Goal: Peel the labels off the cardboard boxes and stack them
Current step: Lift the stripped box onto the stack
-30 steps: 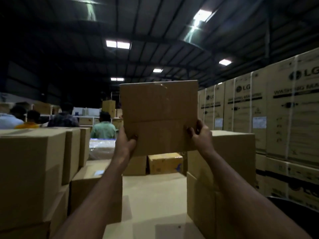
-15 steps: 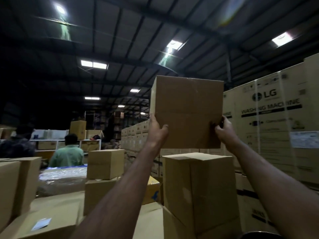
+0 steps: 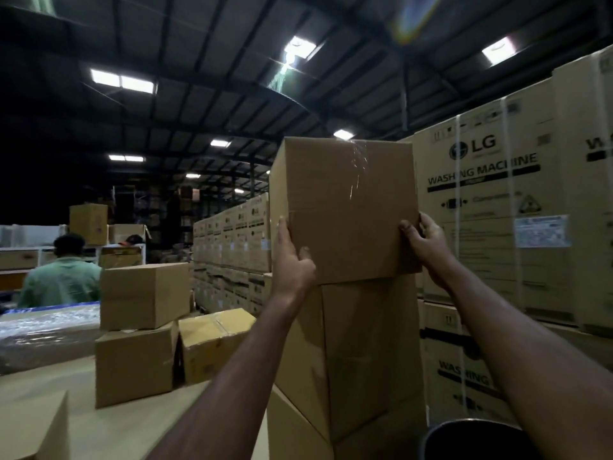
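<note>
- Plain brown cardboard box (image 3: 345, 207), sealed with clear tape down its near face, is held at about head height. Its bottom edge meets the top of a stack of brown cardboard boxes (image 3: 365, 353); whether its weight is fully on the stack cannot be told.
- Left hand (image 3: 292, 260) grips the box's lower left corner: fingers run up the left side face, thumb pressed on the near face.
- Right hand (image 3: 426, 242) grips the lower right edge: thumb on the near face, fingers curled round the right side, mostly hidden.
- No label is visible on the faces of the held box turned to the camera.
- Right of the stack, just beside it, stand tall printed washing machine cartons (image 3: 497, 210), strapped, one bearing a white sticker (image 3: 542, 230).
- Left of the stack, three smaller brown cartons (image 3: 142, 327) sit on a pale cardboard surface (image 3: 109, 426), one stacked on another, the third tilted beside them.
- A person in a green shirt (image 3: 61, 280) is farther back at left, facing away.
- A dark round rim (image 3: 477, 436) shows at bottom right.
</note>
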`<state>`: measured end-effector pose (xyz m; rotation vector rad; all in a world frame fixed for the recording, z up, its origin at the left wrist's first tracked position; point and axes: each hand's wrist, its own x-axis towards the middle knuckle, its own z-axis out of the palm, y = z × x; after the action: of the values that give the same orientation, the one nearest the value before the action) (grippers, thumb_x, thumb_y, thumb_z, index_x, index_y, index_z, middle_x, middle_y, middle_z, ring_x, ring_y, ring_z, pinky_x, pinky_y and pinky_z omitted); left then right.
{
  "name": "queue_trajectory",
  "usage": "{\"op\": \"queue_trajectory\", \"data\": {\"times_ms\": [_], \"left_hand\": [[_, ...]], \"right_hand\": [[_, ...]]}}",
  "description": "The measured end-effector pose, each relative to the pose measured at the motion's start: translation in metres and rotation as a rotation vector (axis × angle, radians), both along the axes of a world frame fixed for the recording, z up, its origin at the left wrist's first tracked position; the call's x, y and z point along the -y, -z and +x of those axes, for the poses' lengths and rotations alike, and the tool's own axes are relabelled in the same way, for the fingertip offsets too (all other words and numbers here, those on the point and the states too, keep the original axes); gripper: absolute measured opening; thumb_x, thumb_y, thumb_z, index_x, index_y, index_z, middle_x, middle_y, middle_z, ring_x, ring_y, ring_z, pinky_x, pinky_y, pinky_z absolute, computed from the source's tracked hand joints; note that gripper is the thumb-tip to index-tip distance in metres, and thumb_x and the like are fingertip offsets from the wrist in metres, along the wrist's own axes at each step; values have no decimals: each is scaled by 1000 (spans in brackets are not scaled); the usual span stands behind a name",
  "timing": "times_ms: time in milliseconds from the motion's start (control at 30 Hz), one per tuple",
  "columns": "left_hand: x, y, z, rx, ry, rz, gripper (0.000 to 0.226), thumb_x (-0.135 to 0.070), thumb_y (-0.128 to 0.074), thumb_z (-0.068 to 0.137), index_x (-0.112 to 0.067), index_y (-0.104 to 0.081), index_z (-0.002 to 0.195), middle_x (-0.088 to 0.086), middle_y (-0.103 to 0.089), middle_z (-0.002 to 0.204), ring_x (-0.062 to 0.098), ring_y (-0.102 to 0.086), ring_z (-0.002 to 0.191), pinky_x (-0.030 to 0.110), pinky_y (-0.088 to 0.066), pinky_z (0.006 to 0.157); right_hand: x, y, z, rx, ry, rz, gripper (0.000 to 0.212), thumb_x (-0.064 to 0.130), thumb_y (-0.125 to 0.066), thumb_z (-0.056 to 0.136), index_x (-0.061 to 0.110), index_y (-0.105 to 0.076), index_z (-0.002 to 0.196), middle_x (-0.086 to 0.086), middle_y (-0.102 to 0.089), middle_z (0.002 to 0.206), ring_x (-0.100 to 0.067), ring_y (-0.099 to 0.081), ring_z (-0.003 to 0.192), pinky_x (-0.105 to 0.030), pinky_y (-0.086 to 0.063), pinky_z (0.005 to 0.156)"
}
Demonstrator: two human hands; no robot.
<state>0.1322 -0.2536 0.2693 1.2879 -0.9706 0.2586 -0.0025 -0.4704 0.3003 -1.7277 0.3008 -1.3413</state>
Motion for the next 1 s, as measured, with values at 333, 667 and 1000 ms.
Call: {"op": "queue_trajectory", "data": {"times_ms": [333, 667, 1000], "left_hand": [[16, 29, -6, -24, -55, 17, 83, -30, -53, 102, -22, 7, 159, 7, -7, 168, 24, -15, 152, 38, -21, 121], [28, 34, -21, 221, -223, 91, 77, -12, -45, 103, -18, 8, 158, 5, 5, 168, 22, 4, 154, 25, -3, 114], [21, 50, -12, 192, -217, 152, 81, -8, -51, 100, -19, 2, 160, 4, -2, 168, 19, -2, 154, 20, -6, 111]], "right_hand": [[0, 32, 11, 216, 179, 58, 42, 15, -57, 97, 15, -44, 137, -3, -56, 122, -13, -57, 104, -19, -47, 74], [21, 20, 13, 45, 40, 140, 57, -1, -52, 95, 17, -36, 147, -11, -44, 147, -22, -48, 129, -32, -49, 98], [20, 34, 14, -76, -33, 198, 69, -2, -54, 94, 22, -25, 152, -11, -41, 152, -27, -49, 129, -36, -51, 91]]}}
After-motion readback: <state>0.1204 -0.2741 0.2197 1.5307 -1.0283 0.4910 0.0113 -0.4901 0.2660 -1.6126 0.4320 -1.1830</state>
